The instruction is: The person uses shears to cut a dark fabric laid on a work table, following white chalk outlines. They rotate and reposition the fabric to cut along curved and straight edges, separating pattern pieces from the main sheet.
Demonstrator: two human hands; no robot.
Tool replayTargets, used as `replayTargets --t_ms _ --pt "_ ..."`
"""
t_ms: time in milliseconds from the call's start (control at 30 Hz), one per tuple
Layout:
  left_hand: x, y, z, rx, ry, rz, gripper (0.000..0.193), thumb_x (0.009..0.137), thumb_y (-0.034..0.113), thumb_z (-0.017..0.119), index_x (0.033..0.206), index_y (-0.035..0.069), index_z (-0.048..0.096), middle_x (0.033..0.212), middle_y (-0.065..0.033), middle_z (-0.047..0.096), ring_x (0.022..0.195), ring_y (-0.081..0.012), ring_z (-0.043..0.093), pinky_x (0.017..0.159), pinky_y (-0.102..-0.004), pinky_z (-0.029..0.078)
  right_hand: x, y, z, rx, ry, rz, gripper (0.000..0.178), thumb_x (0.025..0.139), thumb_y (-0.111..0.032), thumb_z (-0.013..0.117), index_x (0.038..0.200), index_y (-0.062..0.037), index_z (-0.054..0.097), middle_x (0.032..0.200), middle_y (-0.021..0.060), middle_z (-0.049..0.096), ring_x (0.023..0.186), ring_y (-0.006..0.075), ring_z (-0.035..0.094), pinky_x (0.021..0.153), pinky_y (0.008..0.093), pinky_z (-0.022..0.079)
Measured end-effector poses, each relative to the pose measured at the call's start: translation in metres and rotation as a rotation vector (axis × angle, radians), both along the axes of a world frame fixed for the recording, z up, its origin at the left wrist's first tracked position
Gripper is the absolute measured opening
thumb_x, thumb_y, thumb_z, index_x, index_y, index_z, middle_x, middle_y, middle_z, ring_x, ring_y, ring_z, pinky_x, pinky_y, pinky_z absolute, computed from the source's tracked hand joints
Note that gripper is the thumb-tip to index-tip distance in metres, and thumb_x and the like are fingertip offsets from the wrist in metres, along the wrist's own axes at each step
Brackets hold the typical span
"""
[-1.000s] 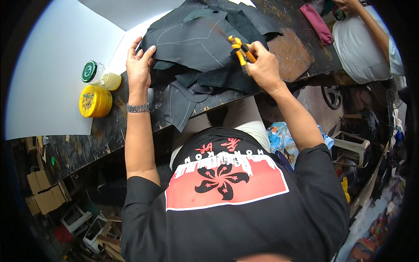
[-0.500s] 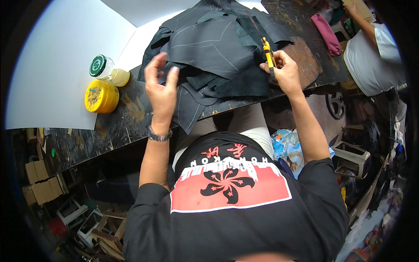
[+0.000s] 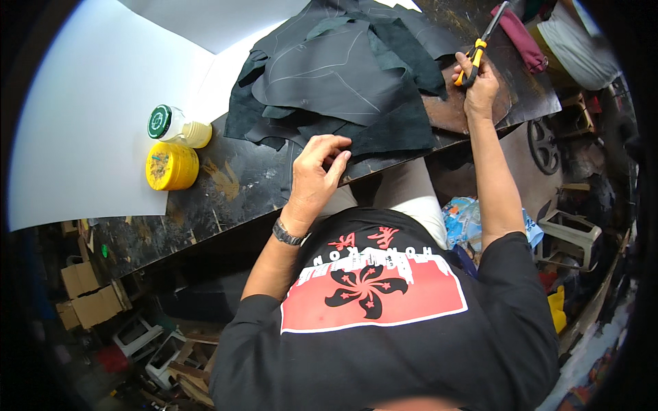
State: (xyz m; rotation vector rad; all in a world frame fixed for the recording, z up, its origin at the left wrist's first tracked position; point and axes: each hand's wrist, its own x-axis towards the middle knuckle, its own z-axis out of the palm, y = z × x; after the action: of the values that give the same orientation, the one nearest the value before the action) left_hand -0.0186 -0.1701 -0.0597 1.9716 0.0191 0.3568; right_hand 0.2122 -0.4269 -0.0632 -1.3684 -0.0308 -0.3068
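Cluttering scuffed bench [image 3: 240, 185]: sheets [image 3: 322, 72]; stool [image 3: 579, 235] nearby; right grip [image 3: 482, 89] clamped on tool [image 3: 478, 48], left [image 3: 315, 176] unclear.

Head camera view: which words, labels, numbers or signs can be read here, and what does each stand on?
Black shirt: red characters and white capital letters above a red panel with a black flower; I won't copy the wording.
Green jar lid: a pale round emblem, too small to read.
Dark sheets: pale drawn lines, no legible words.
Yellow tub and yellow-and-black pliers: no readable text.
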Motion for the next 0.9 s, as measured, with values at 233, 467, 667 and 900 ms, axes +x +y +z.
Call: replayTargets --t_ms 233,467,667,900 --pt "0.008 0.006 -0.005 -0.635 0.139 0.014 0.037 0.091 0.004 0.064 0.127 0.001 0.056 0.116 -0.0089 0.063 0.099 -0.0125 0.062 0.080 -0.0223 0.048 -0.007 -0.001 -0.003 -0.184 -0.036 0.052 0.031 0.079 -0.022 0.082 0.092 -0.0009 0.063 0.070 0.0010 0.061 0.056 0.0051 0.057 0.049 0.0187 0.048" --pt "0.014 0.007 0.001 -0.878 0.210 0.010 0.037 0.092 0.007 0.062 0.129 0.005 0.055 0.125 -0.0079 0.060 0.106 -0.0142 0.061 0.082 -0.0240 0.048 -0.009 0.002 -0.005 -0.208 -0.061 0.046 0.029 0.080 -0.025 0.080 0.093 -0.0029 0.065 0.067 -0.0014 0.061 0.055 0.0025 0.056 0.047 0.0156 0.043" --pt "0.015 0.006 0.002 -0.766 0.244 -0.025 0.037 0.092 0.008 0.062 0.128 0.004 0.055 0.126 -0.0087 0.059 0.107 -0.0152 0.060 0.083 -0.0235 0.048 -0.010 0.001 -0.005 -0.247 -0.064 0.049 0.029 0.081 -0.025 0.079 0.093 -0.0035 0.065 0.068 -0.0017 0.062 0.055 0.0022 0.056 0.047 0.0149 0.043" --pt "0.015 0.005 0.001 -0.750 0.228 -0.033 0.038 0.092 0.006 0.062 0.129 0.003 0.056 0.127 -0.0079 0.058 0.108 -0.0144 0.059 0.083 -0.0234 0.047 -0.011 0.001 -0.005 -0.285 -0.086 0.038 0.032 0.081 -0.027 0.080 0.097 -0.0030 0.066 0.070 -0.0007 0.064 0.059 0.0028 0.058 0.050 0.0154 0.044"
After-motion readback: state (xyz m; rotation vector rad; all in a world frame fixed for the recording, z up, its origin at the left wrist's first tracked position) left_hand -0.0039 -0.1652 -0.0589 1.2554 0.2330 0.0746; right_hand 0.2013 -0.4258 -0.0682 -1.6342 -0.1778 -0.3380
